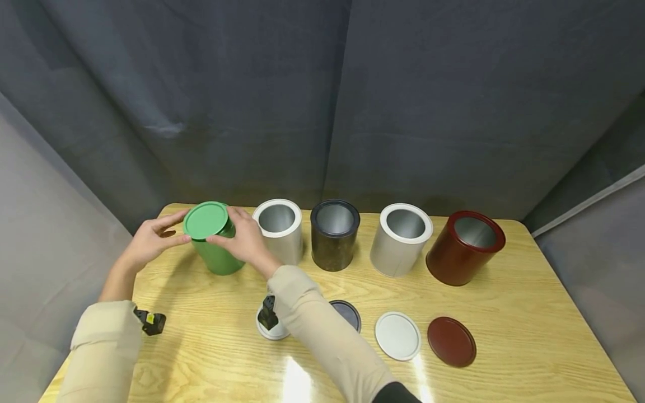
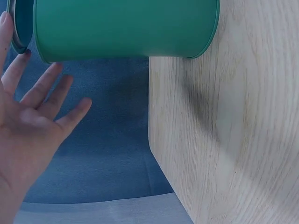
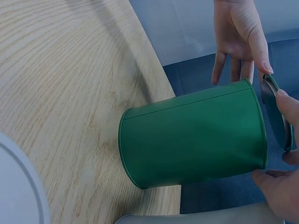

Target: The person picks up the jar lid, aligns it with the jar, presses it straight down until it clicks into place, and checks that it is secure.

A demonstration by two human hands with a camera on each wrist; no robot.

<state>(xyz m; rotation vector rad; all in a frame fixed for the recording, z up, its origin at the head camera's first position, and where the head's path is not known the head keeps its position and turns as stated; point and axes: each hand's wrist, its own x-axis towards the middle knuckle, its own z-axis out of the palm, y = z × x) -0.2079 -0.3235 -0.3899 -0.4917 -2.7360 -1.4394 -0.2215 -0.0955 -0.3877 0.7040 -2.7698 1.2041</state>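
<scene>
A round green lid is held level just over a green can, with a gap between lid and rim in the right wrist view. My left hand holds the lid's left edge with thumb and index finger; its other fingers spread beside the can. From the opposite side my right hand grips the lid by its edge, its lower fingers close to the can's top rim. The can stands upright on the wooden table; its opening is hidden beneath the lid in the head view.
Right of the green can stand a white can, a black can, another white can and a dark red can, all uncovered. In front lie a white lid, a black lid, another white lid and a red lid.
</scene>
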